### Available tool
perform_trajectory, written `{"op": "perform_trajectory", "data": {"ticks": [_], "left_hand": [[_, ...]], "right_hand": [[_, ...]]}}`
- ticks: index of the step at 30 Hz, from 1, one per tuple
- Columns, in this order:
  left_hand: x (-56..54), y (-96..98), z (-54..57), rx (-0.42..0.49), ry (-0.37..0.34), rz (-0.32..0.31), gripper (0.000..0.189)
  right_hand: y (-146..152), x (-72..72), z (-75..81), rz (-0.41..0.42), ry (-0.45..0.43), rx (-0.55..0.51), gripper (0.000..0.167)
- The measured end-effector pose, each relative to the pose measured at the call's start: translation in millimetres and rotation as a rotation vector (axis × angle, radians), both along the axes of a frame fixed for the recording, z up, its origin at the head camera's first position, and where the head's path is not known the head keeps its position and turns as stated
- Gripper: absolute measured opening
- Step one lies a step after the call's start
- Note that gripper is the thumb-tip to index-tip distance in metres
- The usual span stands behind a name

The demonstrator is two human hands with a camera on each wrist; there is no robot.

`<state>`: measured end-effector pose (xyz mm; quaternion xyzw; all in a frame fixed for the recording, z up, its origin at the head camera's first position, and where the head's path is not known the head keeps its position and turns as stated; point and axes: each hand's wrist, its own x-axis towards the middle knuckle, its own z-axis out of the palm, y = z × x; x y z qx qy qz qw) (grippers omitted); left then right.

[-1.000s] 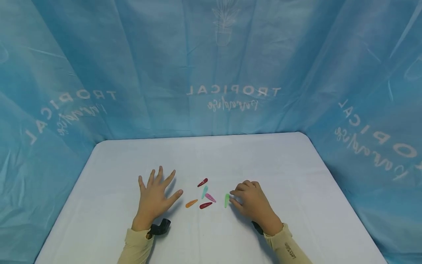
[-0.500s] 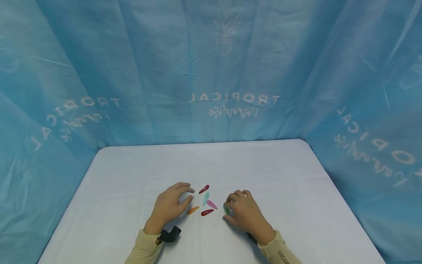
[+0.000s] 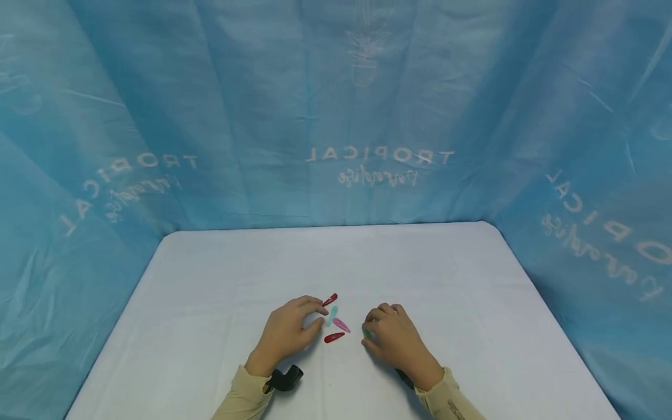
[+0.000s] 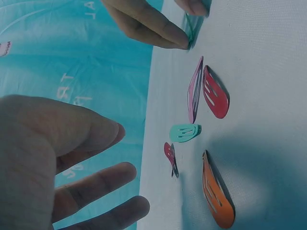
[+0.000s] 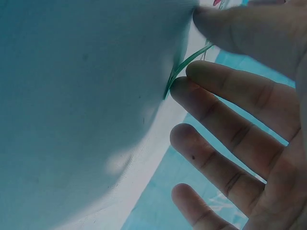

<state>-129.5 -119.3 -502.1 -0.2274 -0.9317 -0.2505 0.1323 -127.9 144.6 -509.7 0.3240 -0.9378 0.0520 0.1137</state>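
Small snap hair clips lie on a white table. My left hand (image 3: pixel 289 329) hovers beside them, fingers loosely bent, thumb apart, holding nothing. The orange hair clip (image 4: pixel 218 196) shows in the left wrist view; the hand hides it in the head view. Just right of my left fingertips lie a teal hair clip (image 3: pixel 332 315), a pink hair clip (image 3: pixel 342 325), a dark red one (image 3: pixel 330 300) behind and another red one (image 3: pixel 334 337) in front. My right hand (image 3: pixel 392 335) touches the green hair clip (image 5: pixel 184 62) with its fingertips; its thumb looks apart from the clip.
The white tabletop (image 3: pixel 210 268) extends around the hands. Blue printed curtains (image 3: pixel 252 116) hang behind and along both sides of the table. A black wrist camera (image 3: pixel 286 379) sits on the left wrist.
My left hand has moved right to the clips, its spread fingers now bent, covering the orange one in the head view. The right fingers have come over the green hair clip.
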Motion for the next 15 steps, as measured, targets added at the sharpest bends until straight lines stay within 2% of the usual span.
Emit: {"op": "perform_trajectory", "data": {"ticks": [9, 12, 15], "left_hand": [[-0.8, 3.0, 5.8, -0.033, 0.013, -0.032, 0.011], [-1.2, 3.6, 7.9, -0.008, 0.028, -0.038, 0.013], [0.2, 3.0, 8.9, 0.025, 0.045, -0.047, 0.023]], "right_hand": [[1, -1.8, 1.4, 0.001, 0.051, -0.050, 0.008], [0, -4.9, 4.8, 0.005, 0.099, -0.104, 0.008], [-5, -8.0, 9.9, 0.003, 0.124, -0.202, 0.007]]}}
